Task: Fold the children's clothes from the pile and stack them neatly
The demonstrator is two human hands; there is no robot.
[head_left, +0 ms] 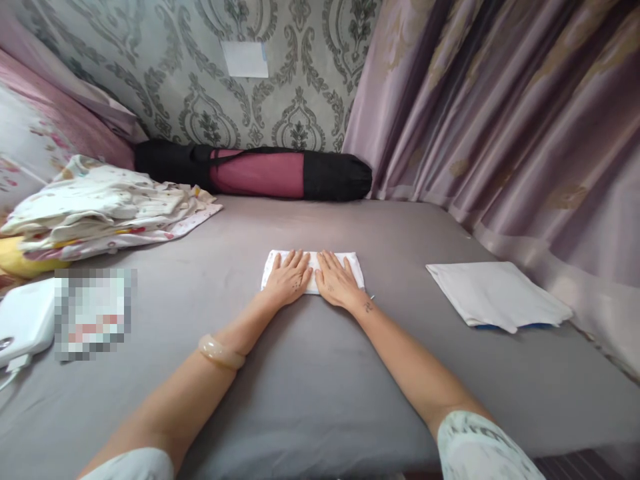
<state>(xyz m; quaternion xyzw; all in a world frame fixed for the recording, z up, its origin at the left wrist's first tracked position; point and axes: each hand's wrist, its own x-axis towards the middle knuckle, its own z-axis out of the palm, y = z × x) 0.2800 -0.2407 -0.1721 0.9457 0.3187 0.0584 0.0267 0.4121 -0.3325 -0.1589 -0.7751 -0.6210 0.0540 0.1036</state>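
Note:
A small white folded cloth lies flat on the grey sheet, in the middle of the view. My left hand rests palm down on its left half, fingers stretched forward and apart. On the right half lies my right hand, also flat with the fingers spread. The two thumbs nearly meet at the centre of the cloth. Parts of the cloth under both palms are hidden. A pale bangle circles my left forearm.
A second white folded cloth lies at the right. Piled patterned clothes are at the left, with a white device on a cable near them. A black and maroon roll bag lies along the wall, beside a purple curtain.

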